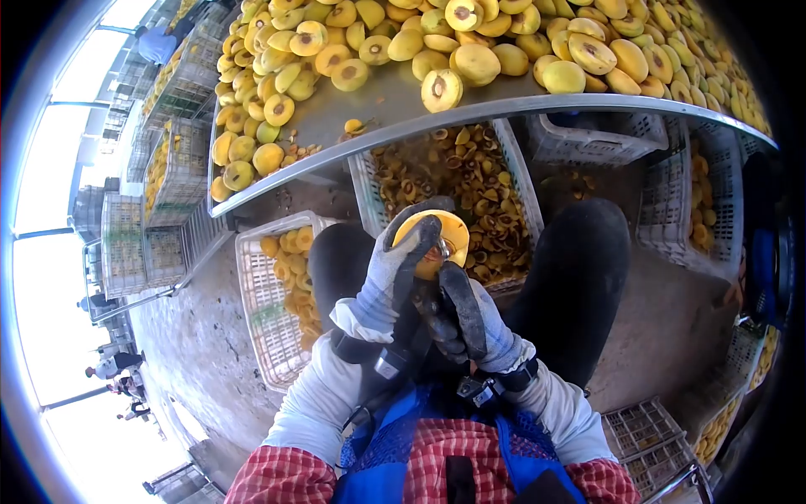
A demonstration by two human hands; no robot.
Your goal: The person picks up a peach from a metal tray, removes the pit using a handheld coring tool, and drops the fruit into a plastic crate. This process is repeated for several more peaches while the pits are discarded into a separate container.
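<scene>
My left hand [393, 270], in a grey glove, is wrapped around a yellow peach half [445, 237] held in front of my chest, cut face up. My right hand [466, 315], in a dark-palmed glove, grips a small tool [442, 249] whose metal tip sits in the fruit's pit hollow. Both hands are close together above my lap, between my two dark knees. Most of the tool is hidden by the glove.
A steel table [395, 105] piled with halved yellow peaches curves across the top. Below it stand a white crate [364, 181] of pits and scraps, a crate [256, 286] of peach pieces at left, and more crates at right. Stacked crates and distant people are far left.
</scene>
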